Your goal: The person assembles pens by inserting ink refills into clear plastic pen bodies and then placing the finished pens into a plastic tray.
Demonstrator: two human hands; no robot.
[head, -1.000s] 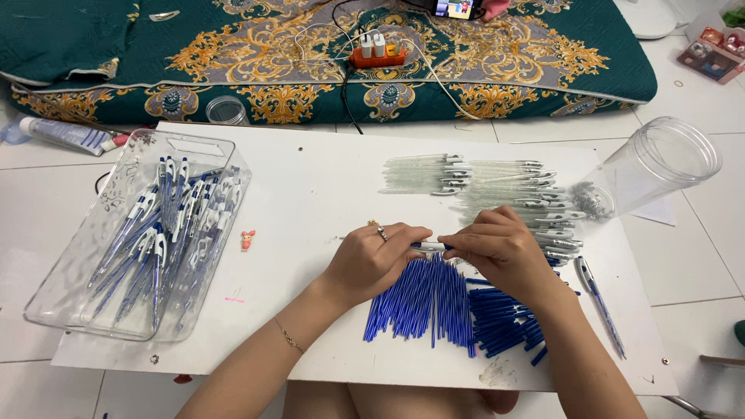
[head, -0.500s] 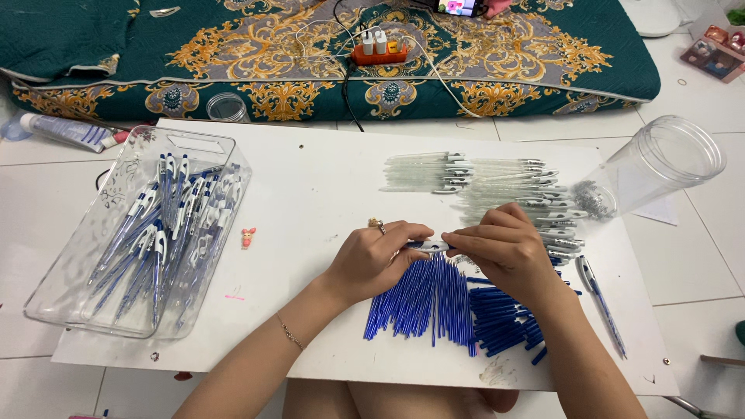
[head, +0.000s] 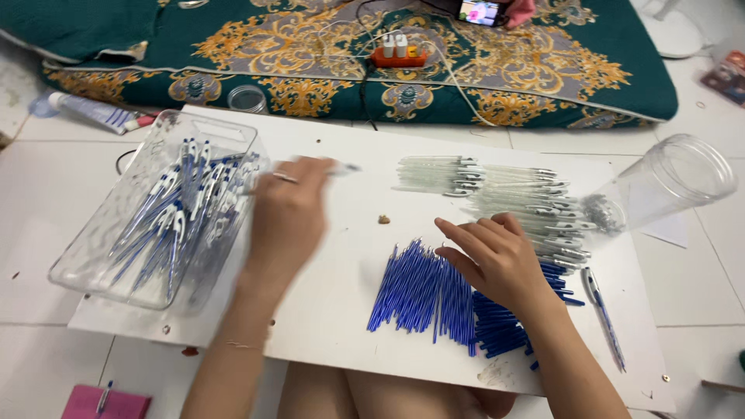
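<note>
My left hand [head: 289, 211] is blurred with motion beside the clear plastic tray [head: 93, 256] and holds an assembled pen [head: 341, 167] whose tip sticks out to the right. The tray is filled with several finished blue-and-white pens [head: 180, 211]. My right hand [head: 497, 260] rests with fingers spread on a pile of blue ink refills [head: 423, 291] on the white board [head: 341, 326]. Behind that hand lie rows of clear pen barrels [head: 512, 194].
A clear plastic jar [head: 671, 182] lies on its side at the right. One finished pen [head: 604, 314] lies near the board's right edge. A teal and gold patterned mattress [head: 326, 46] with an orange power strip [head: 398, 53] runs along the back. A pink notebook [head: 105, 403] sits bottom left.
My left hand has swung left from the refill pile toward the tray, carrying a pen. My right hand has stayed on the refills and opened its fingers.
</note>
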